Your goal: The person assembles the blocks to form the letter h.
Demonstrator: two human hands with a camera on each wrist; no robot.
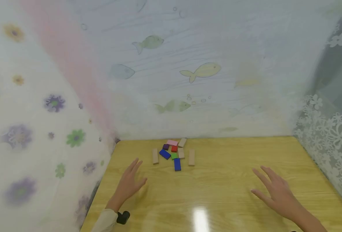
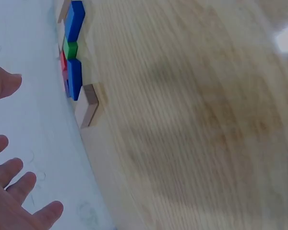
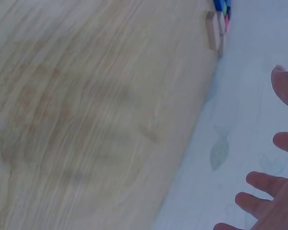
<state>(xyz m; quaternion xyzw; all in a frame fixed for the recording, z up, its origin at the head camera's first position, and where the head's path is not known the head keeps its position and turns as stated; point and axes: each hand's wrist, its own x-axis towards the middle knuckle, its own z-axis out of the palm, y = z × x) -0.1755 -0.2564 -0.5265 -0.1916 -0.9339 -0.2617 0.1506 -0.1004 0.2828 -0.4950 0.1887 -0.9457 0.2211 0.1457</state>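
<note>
Several small wooden blocks lie grouped near the table's back edge in the head view: blue blocks (image 1: 177, 164), a green block (image 1: 174, 156), a red block (image 1: 174, 149), a pink block (image 1: 172, 142), a dark purple block (image 1: 166, 147) and plain wood blocks (image 1: 191, 157). My left hand (image 1: 128, 183) hovers left and in front of the group, fingers spread, holding nothing; the plain block (image 1: 155, 156) at the left end is nearest to it. Well to the right, my right hand (image 1: 278, 191) is held over the table with fingers apart, touching no block.
The yellow wood-grain table (image 1: 223, 180) meets a fish-patterned curtain (image 1: 205, 96) at its back edge. A flowered curtain (image 1: 43, 145) hangs at the left, and a white-flowered sheer one (image 1: 339, 138) at the right. A black band (image 1: 123, 217) sits at the left wrist.
</note>
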